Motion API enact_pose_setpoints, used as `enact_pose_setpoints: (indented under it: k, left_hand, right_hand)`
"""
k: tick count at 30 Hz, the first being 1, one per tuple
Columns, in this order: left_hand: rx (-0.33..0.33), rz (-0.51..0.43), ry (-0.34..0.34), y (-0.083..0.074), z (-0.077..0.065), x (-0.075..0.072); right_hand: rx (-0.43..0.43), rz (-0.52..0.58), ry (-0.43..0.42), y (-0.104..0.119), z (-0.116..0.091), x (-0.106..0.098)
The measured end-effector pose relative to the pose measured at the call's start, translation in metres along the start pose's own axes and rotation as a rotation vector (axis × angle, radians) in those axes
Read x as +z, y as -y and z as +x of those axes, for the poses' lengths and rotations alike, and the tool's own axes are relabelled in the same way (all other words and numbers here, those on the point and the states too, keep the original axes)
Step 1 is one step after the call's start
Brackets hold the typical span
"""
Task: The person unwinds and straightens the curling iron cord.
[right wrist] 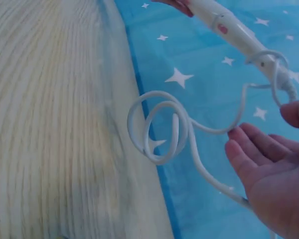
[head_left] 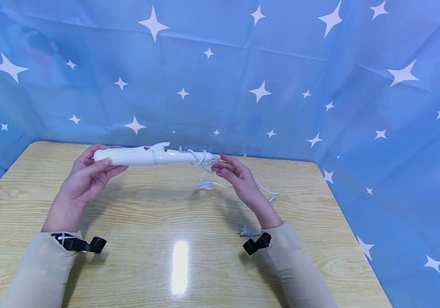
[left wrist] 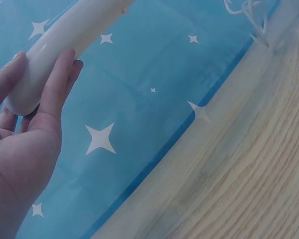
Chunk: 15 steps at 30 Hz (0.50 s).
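Bright, even light from overhead. A white glare streak lies on the table (head_left: 180, 265), with soft shadows under the arms. Head view bows at its edges; wrist views look hazy, bluish.

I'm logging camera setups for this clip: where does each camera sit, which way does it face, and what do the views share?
Head: worn on the head, looking forward and down at the wooden table and star backdrop; both hands and sleeved forearms show.
Left wrist: behind the left hand, looking past its palm, which holds the white curling iron.
Right wrist: behind the right hand, looking along its fingers, which touch the white cord.
Shared: all three show the curling iron, cord, table and backdrop.
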<state>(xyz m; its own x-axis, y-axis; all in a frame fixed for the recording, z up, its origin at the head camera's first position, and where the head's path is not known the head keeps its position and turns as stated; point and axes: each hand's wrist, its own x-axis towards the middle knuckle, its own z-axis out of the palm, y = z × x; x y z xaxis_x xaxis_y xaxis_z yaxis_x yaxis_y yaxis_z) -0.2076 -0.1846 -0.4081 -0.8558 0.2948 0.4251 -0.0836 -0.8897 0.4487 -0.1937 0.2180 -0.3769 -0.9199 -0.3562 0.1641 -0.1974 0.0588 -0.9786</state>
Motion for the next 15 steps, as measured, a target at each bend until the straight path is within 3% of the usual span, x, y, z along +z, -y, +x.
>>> enact_pose_setpoints:
  k: [7, 15]
  left_hand:
    - [0.024, 0.001, -0.028, 0.0011, 0.0008, 0.0015]
    - [0.041, -0.019, -0.055, 0.0010, 0.0014, 0.0006]
  right_hand:
    - [0.041, -0.140, -0.006, -0.0055, -0.0003, -0.0021]
    - [0.213, -0.411, 0.056, -0.0104, -0.0051, -0.0063]
